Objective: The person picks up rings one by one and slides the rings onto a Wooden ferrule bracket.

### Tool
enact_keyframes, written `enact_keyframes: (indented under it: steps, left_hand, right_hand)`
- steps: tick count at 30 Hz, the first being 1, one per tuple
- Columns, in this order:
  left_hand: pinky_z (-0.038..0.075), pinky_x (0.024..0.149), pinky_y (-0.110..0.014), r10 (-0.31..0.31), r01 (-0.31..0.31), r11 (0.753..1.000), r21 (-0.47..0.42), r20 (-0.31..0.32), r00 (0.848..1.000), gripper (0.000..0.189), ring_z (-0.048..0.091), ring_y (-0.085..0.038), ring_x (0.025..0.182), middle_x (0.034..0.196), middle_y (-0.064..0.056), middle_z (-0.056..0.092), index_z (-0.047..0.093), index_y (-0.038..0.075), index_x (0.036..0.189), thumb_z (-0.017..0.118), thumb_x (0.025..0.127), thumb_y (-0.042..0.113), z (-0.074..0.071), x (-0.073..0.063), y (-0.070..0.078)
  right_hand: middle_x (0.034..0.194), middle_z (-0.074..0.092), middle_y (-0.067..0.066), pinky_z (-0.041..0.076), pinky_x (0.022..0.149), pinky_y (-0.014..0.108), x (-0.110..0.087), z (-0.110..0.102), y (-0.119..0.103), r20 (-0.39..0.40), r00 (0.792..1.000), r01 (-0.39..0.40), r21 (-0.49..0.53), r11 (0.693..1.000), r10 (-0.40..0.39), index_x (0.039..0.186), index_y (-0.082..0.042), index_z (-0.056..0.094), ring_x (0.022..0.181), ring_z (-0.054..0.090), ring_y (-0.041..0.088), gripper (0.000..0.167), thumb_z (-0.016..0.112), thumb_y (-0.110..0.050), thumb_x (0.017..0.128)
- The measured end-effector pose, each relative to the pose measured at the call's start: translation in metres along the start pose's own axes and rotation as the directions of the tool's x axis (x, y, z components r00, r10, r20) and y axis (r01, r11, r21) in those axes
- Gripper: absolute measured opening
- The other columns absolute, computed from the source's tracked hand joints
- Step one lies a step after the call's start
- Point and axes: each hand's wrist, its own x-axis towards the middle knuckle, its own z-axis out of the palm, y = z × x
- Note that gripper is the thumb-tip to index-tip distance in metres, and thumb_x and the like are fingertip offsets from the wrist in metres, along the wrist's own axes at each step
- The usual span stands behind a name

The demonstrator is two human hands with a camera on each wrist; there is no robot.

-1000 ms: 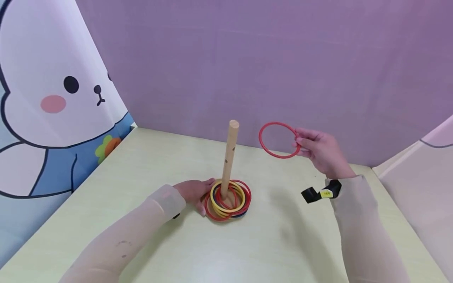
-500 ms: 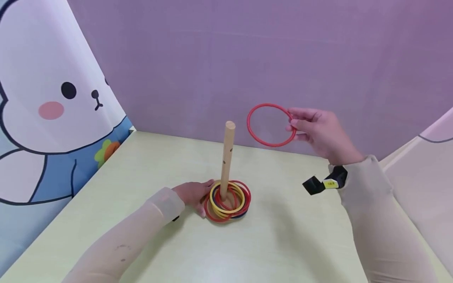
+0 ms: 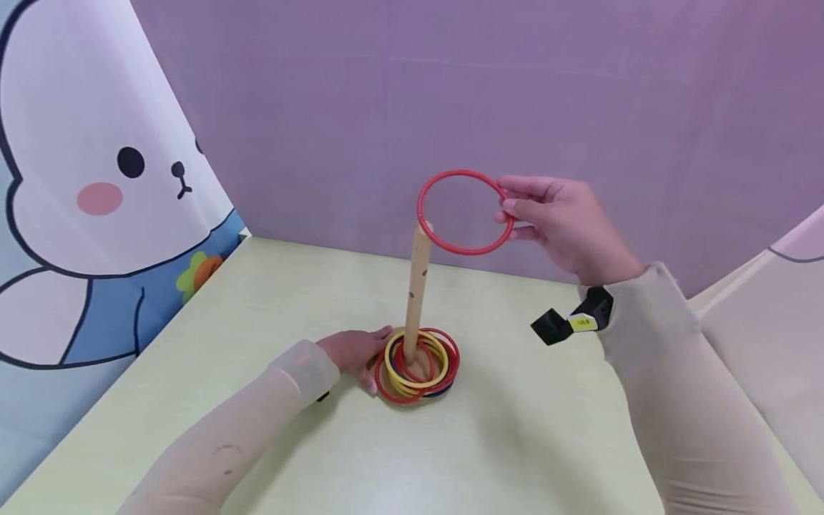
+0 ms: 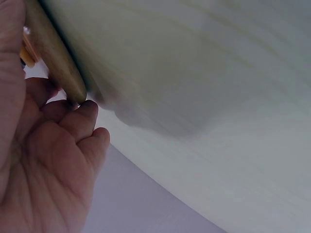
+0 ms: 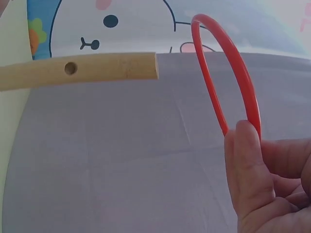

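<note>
A red ring [image 3: 462, 172] is held up by my right hand [image 3: 560, 222], which pinches its right side between thumb and fingers. Its left rim overlaps the top of the upright wooden peg [image 3: 418, 279] in the head view. From the right wrist, the ring [image 5: 238, 65] appears just beyond the peg's tip [image 5: 141, 66], apart from it. Red, yellow and dark blue rings [image 3: 415, 385] lie stacked around the peg's foot. My left hand [image 3: 352, 352] grips the left side of the stand; the left wrist view shows its fingers curled at the edge of the wooden base [image 4: 56, 56].
The stand sits on a pale wood-grain table [image 3: 386, 458]. A purple cloth [image 3: 335, 129] hangs behind, and a cartoon-print sheet [image 3: 58, 236] borders the left. A black wrist camera [image 3: 573, 320] juts from the right sleeve.
My right hand has carried the red ring up and to the left, from beside the peg to its top. My left hand stays at the base.
</note>
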Motion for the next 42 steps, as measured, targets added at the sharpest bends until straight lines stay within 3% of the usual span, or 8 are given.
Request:
enact_keyframes:
  steps: [11,17,23,34,42]
  left_hand:
    - [0.037,0.106,-0.04,-0.006,0.006,1.0,0.005,0.0,1.0,0.101,0.046,-0.029,0.129,0.156,-0.008,0.027,0.03,0.006,0.15,0.085,0.071,0.037,-0.002,0.0,0.001]
    - [0.037,0.106,-0.04,-0.049,0.048,0.999,0.019,0.021,0.999,0.101,0.046,-0.027,0.129,0.156,-0.003,0.026,0.029,0.01,0.151,0.083,0.071,0.041,-0.002,0.001,0.003]
    - [0.036,0.107,-0.041,-0.078,0.078,0.997,0.009,0.03,0.996,0.102,0.046,-0.026,0.13,0.156,-0.001,0.026,0.027,0.013,0.152,0.082,0.071,0.042,-0.003,0.001,0.005]
    - [0.036,0.107,-0.041,-0.093,0.093,0.996,0.006,0.035,0.995,0.102,0.045,-0.025,0.131,0.156,-0.001,0.027,0.027,0.014,0.152,0.082,0.071,0.042,-0.006,-0.002,0.006]
    - [0.035,0.107,-0.043,-0.115,0.115,0.993,-0.003,0.046,0.992,0.101,0.045,-0.026,0.131,0.155,-0.002,0.029,0.026,0.015,0.153,0.081,0.072,0.042,-0.006,-0.002,0.006]
  right_hand:
    - [0.1,0.066,0.01,0.056,0.071,0.026,0.012,0.026,0.0,0.035,0.999,0.025,-0.091,0.996,-0.022,0.13,0.004,0.056,0.08,0.066,0.014,0.036,0.057,-0.001,0.094]
    - [0.096,0.066,0.011,0.056,0.072,0.027,0.017,0.035,0.005,0.058,0.998,0.023,-0.116,0.993,-0.017,0.13,0.002,0.057,0.081,0.065,0.017,0.036,0.057,-0.002,0.094]
    - [0.097,0.066,0.011,0.056,0.073,0.027,0.018,0.039,0.01,0.074,0.997,-0.02,-0.127,0.992,0.03,0.13,0.002,0.057,0.08,0.066,0.015,0.037,0.058,-0.002,0.094]
    - [0.1,0.065,0.01,0.055,0.07,0.023,0.022,0.036,0.014,0.109,0.987,-0.115,-0.058,0.992,0.121,0.129,0.007,0.055,0.073,0.066,0.013,0.035,0.055,-0.001,0.095]
    - [0.119,0.058,0.017,0.055,0.072,0.022,0.026,0.037,0.026,0.159,0.975,-0.138,-0.103,0.985,0.153,0.133,0.007,0.052,0.072,0.065,0.012,0.037,0.052,-0.001,0.096]
